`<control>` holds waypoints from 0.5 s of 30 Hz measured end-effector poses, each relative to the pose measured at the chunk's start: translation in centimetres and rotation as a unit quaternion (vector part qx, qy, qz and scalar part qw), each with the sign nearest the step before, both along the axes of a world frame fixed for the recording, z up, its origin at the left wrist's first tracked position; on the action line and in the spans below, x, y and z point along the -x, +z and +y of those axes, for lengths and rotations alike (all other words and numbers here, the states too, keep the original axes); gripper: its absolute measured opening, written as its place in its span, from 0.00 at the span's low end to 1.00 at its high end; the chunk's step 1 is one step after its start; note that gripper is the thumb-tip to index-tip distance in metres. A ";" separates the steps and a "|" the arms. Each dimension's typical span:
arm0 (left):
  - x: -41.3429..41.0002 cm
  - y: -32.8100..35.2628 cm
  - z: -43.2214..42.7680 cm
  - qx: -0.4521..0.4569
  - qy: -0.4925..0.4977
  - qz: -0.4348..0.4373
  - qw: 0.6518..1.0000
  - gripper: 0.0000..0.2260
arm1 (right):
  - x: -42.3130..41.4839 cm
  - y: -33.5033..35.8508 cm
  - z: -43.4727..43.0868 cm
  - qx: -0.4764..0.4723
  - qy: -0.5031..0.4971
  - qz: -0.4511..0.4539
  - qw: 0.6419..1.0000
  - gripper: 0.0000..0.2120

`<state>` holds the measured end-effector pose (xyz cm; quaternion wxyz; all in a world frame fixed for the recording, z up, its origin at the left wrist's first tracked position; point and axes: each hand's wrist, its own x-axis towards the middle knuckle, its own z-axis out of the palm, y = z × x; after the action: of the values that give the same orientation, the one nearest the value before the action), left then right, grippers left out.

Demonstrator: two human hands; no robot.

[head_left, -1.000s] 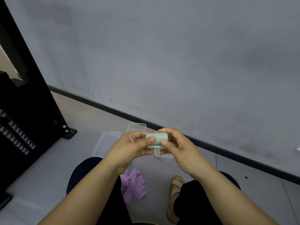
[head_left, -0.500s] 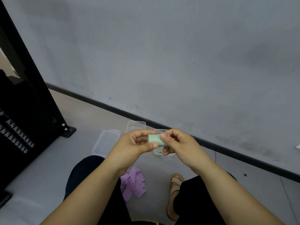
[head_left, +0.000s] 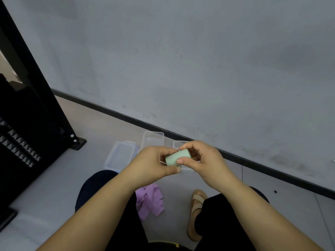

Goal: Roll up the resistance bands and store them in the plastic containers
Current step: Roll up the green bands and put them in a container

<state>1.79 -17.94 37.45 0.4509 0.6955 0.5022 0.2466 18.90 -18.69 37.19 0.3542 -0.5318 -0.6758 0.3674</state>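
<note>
Matt green rubbery roll, clear glossy plastic containers, matt purple band

A black metal stand rises well left of the left hand, its bolted foot on the pale floor. Beyond the right hand, a grey wall (scuffed low down) meets a black baseboard. Below that hand lies a tan sandal.
</note>
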 end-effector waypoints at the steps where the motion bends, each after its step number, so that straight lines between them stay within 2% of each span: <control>1: 0.0 0.0 0.1 -0.002 -0.009 0.005 1.000 0.16 | 0.0 0.0 0.0 0.004 -0.002 0.001 1.000 0.13; 5: -0.3 -0.5 0.6 -0.012 0.002 0.003 1.000 0.13 | -0.2 -0.2 0.2 0.043 -0.010 0.042 0.998 0.14; 15: -1.5 -3.0 0.9 -0.042 0.084 -0.063 0.994 0.17 | -1.3 -0.6 1.1 0.136 -0.001 0.121 0.983 0.17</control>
<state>3.24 -17.08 34.48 0.4295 0.6521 0.5187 0.3481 20.22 -17.63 36.57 0.3584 -0.5275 -0.5711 0.5168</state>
